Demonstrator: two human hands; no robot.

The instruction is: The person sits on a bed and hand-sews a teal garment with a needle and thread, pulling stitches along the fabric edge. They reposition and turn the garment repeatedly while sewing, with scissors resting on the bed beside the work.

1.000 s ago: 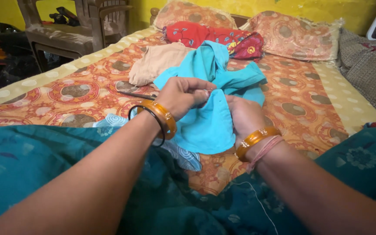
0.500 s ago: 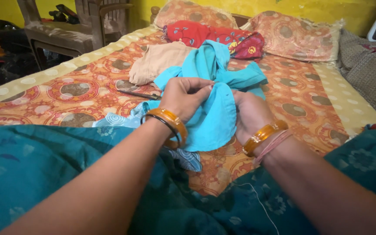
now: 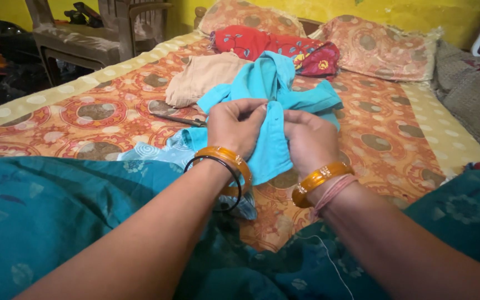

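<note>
Two hands meet over a bed spread with an orange, medallion-patterned cover, the largest thing in view, running away beyond the fingertips to a yellow wall. In the foreground, nearer than the wrists, lies dark teal printed cloth across the person's lap. Far past the fingers, at the head of the bed, sit two patterned pillows, and between them a red floral cloth. Off to the left of the fingers and well apart stands a wooden chair.

The turquoise garment is heaped just beyond the fingers, and one fold of it comes forward between both hands and hangs below them toward the lap. A beige garment lies beyond and to the left of the fingers, touching the turquoise heap.

The left hand is curled nearly closed, fingertips pinching the turquoise fold at its upper edge. The right hand is likewise curled, its fingers wrapped on the same fold just beside the left fingertips, the two nearly touching. Whether either holds a needle, I cannot tell.

Amber bangles ring both wrists, with a thin black one on the left. Dark scissors lie on the cover just left of the left fingers. A thin white thread trails across the lap below the right wrist.
</note>
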